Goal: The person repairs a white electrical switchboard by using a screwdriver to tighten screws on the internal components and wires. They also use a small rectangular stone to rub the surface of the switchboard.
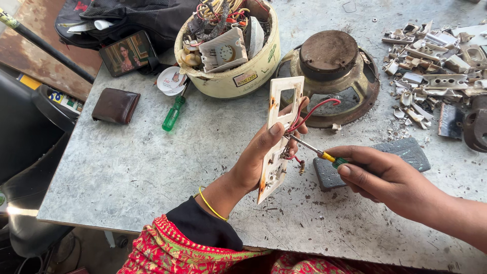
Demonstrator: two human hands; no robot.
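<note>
Left hand (258,157) clamps a white switch plate (278,137) upright, long axis near vertical, red wires (309,114) on its back. Right hand (385,175), closed round a small screwdriver (317,151), lies just right of the plate; shaft points left, tip at the terminals. Beyond: old speaker (329,76), tub of parts (228,45).
</note>
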